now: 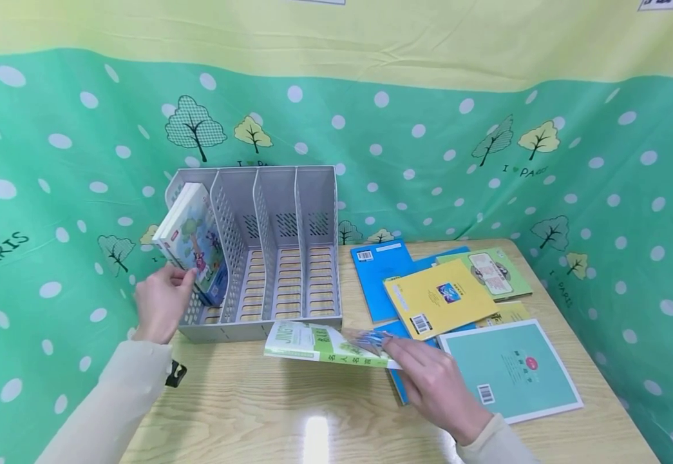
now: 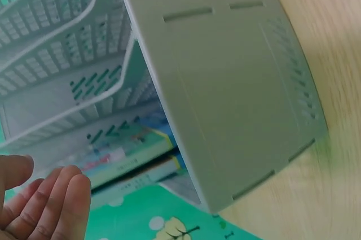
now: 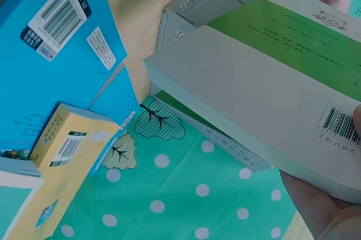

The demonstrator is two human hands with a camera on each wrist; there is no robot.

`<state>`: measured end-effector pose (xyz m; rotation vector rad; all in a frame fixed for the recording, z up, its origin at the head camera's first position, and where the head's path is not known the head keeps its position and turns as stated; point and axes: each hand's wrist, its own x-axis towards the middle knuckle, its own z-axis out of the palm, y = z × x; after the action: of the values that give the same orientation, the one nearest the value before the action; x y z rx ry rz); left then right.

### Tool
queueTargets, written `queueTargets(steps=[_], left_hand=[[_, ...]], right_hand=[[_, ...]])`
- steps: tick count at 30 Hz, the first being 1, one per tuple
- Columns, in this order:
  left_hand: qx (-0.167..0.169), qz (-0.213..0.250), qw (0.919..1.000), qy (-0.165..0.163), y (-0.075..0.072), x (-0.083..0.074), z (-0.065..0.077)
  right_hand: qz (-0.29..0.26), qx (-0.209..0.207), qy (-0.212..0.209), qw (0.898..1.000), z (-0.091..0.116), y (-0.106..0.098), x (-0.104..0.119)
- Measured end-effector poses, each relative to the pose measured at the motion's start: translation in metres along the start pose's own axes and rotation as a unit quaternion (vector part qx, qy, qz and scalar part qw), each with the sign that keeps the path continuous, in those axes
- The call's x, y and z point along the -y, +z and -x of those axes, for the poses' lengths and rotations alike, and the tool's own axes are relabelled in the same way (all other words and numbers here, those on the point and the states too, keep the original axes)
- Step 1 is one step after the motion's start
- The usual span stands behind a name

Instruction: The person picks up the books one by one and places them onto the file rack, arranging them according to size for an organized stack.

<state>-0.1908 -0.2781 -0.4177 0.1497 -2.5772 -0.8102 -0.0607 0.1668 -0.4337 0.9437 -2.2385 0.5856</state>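
My right hand [image 1: 437, 383] grips a thick green-and-white book [image 1: 307, 341] by its right end, holding it above the table in front of the organizer. In the right wrist view that book's [image 3: 248, 82] barcoded cover faces the camera. My left hand [image 1: 163, 301] is at the front of the leftmost compartment of the grey file organizer [image 1: 261, 330], by the illustrated books [image 1: 197, 241] standing tilted there. In the left wrist view the left fingers [image 2: 73, 200] and thumb are apart with nothing between them; whether they touch the books is unclear.
On the table's right lie several overlapping books: blue ones [image 1: 371, 283], a yellow one [image 1: 437, 296], a light green one [image 1: 501, 274] and a teal one [image 1: 516, 374] with a white border. A green dotted curtain [image 1: 406, 148] hangs behind and at both sides.
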Motion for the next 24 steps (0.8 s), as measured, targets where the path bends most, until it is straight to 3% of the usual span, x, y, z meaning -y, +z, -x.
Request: queueTargets(steps=[7, 17, 24], left_hand=[[-0.013, 0.019, 0.9990, 0.038, 0.003, -0.019, 0.016], [0.004, 0.077, 0.9925, 0.095, 0.012, -0.050, 0.039], [0.025, 0.107, 0.9903, 0.085, 0.011, -0.066, 0.054]], right_hand=[[0.001, -0.009, 0.006, 1.000, -0.003, -0.004, -0.002], [0.000, -0.024, 0.002, 1.000, -0.005, -0.008, -0.005], [0.009, -0.043, -0.002, 0.999, -0.009, -0.013, -0.008]])
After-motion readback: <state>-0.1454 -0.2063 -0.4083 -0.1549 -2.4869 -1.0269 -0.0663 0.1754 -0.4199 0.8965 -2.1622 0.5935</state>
